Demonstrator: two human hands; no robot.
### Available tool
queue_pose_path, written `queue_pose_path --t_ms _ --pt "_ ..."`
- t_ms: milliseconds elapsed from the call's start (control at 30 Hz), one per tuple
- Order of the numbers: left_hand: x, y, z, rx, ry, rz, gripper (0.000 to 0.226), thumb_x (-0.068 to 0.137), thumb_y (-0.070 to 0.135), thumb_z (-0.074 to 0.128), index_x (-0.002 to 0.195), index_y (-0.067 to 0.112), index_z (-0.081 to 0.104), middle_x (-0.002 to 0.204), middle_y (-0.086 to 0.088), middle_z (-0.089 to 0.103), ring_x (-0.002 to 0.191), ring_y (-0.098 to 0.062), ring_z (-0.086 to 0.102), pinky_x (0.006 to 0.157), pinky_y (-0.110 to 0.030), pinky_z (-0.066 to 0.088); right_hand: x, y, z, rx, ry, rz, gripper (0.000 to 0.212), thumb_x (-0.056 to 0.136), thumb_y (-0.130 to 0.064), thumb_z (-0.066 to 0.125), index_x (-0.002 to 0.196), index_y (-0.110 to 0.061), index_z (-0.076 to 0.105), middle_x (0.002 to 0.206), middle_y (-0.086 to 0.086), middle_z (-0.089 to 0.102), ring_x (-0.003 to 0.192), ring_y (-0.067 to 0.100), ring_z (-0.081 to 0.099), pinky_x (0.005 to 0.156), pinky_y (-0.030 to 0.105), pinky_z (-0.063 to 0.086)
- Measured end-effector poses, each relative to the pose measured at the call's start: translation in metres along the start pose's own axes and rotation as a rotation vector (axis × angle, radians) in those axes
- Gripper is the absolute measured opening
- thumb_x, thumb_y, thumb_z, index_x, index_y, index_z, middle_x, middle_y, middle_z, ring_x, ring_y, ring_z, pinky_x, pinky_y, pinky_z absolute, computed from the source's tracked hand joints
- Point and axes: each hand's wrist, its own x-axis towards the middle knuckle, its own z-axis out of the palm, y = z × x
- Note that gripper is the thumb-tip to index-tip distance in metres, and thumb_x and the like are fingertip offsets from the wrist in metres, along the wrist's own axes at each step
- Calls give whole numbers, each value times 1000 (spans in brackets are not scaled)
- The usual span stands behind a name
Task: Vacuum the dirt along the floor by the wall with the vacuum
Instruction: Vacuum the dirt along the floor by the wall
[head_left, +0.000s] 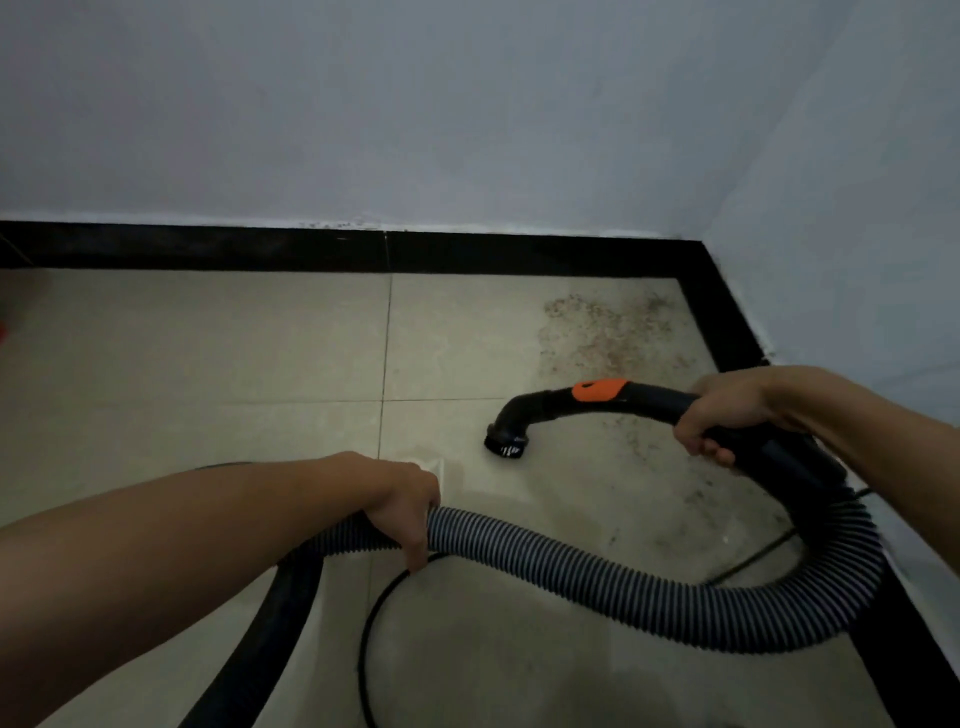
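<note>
Tiled floor, vacuum hose in both hands

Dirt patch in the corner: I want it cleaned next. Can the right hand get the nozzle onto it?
Probably yes: the right hand grips the vacuum handle, only bare floor lies between nozzle and dirt patch, and the hose curves loosely.
</note>
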Motion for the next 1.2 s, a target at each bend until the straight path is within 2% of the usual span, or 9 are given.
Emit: queue_pose_path --t_ms 100,167,267,433,567,667,967,1200 --pt "1 1 -4 65 17 6 50 66 44 80 106 19 62 97 -1 62 84 -18 60 66 -29 48 5 4 11 -6 116 -80 19 71 3 66 57 -5 57 52 12 56 42 22 54 53 29 48" --pt "-1 -9 -2 74 25 -23 48 66 41 81 105 20 63 94 1 61 83 -17 60 68 -30 50 10 10 20 43 120 -101 18 72 4 66 59 -5 56 53 12 56 43 22 54 52 28 49" --pt "-4 -21 2 46 19 -40 42 67 34 81 102 19 65 93 1 63 82 -17 62 72 -30 54 14 20 23 132 46 -52 22 71 1 65 53 -8 55 52 11 54 42 21 53 50 26 49" --pt "-1 -19 -11 12 55 -3 23 70 23 79 82 21 60 77 2 68 73 -15 69 67 -30 57 14 34 7 160 130 28 26 70 -4 61 47 -8 51 50 14 51 40 22 48 51 26 46" --pt "3 -14 -17 -2 86 22 22 68 23 79 81 21 61 71 3 67 67 -14 68 62 -28 56 12 42 -4 202 161 59 24 68 -3 61 46 -7 49 48 14 49 39 24 44 50 27 46" --pt "5 -14 -17 12 103 23 25 67 25 80 80 23 59 74 3 67 70 -14 68 58 -26 51 19 45 -6 217 270 40 23 67 -1 63 47 -6 52 50 16 51 41 24 47 53 29 47" --pt "5 -40 -9 90 108 -37 35 65 30 81 86 26 53 78 7 57 80 -17 63 65 -30 50 38 33 10 344 362 10 22 68 3 64 50 -6 54 49 13 55 36 21 52 45 25 49" --pt "6 -61 -5 125 123 -110 44 65 32 81 96 27 50 82 8 50 85 -16 58 70 -30 48 57 26 26 466 401 -13 13 69 6 63 63 -4 56 47 10 55 37 20 51 50 28 49"
